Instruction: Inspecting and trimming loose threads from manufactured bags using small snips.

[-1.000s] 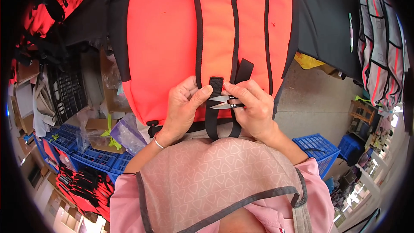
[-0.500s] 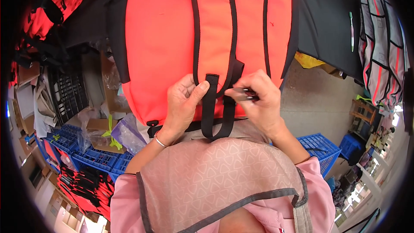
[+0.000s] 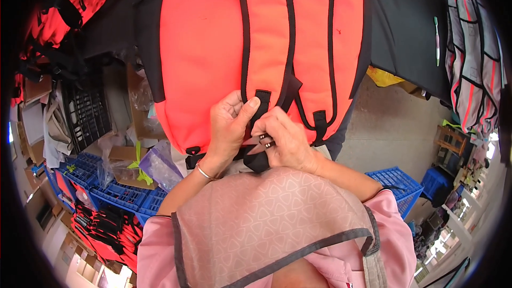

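An orange-red backpack [image 3: 200,74] with black edging lies on a dark table, its padded shoulder straps upward. My left hand [image 3: 230,125] pinches the black webbing strap [image 3: 262,98] at the lower end of the middle shoulder strap [image 3: 266,48]. Close beside it, my right hand [image 3: 288,141] is closed around a small dark tool with shiny spots, which looks like thread snips [image 3: 265,140]. Its tip is near the webbing, partly hidden by my fingers. A lower loop of the webbing [image 3: 256,161] hangs beneath my hands.
Blue plastic crates [image 3: 392,181] stand low on both sides. Grey bags with red stripes [image 3: 469,58] are stacked at right, near a toothbrush [image 3: 437,42] on the black surface [image 3: 397,26]. More red-and-black pieces [image 3: 104,232] lie lower left.
My right hand has moved left and down with the snips, toward the webbing under my left hand. The second strap's lower end has come into view. The backpack has shifted slightly right.
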{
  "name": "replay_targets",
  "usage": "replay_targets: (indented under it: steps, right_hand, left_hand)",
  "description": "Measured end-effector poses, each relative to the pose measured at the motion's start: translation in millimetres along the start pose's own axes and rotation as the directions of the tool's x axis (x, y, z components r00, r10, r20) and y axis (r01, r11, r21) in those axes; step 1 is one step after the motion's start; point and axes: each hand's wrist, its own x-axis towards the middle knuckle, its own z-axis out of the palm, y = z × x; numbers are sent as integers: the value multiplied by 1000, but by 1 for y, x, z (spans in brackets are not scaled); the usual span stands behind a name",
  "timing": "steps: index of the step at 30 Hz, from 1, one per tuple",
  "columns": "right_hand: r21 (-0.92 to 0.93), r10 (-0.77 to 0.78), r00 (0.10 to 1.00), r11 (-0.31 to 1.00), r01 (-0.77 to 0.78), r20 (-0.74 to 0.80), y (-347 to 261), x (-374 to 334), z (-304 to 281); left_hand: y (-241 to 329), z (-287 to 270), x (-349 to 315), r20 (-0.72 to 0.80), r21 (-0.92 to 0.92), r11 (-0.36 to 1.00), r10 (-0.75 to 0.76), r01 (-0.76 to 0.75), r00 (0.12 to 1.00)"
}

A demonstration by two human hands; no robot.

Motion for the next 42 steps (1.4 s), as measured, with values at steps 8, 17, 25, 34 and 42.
replay_targets:
  steps: [8, 17, 25, 34, 42]
  right_hand:
    - [-157, -88, 978, 986, 58, -191, 6, 16, -51]
    - [-515, -316, 922, 764, 388, 225, 4, 34, -57]
    - [-370, -266, 960, 886, 280, 90, 19, 32, -41]
    - [-226, -139, 985, 967, 114, -100, 7, 50, -34]
    - [291, 259, 962, 930, -226, -82, 11, 18, -22]
  left_hand:
    - [10, 7, -3, 1, -71, 995, -70, 70, 998]
    - [14, 9, -5, 21, -117, 990, -83, 85, 996]
    - [14, 9, -3, 34, -125, 985, -117, 120, 993]
    - [31, 18, 7, 85, -350, 917, -172, 191, 981]
    - [8, 3, 17, 35, -207, 965, -160, 163, 987]
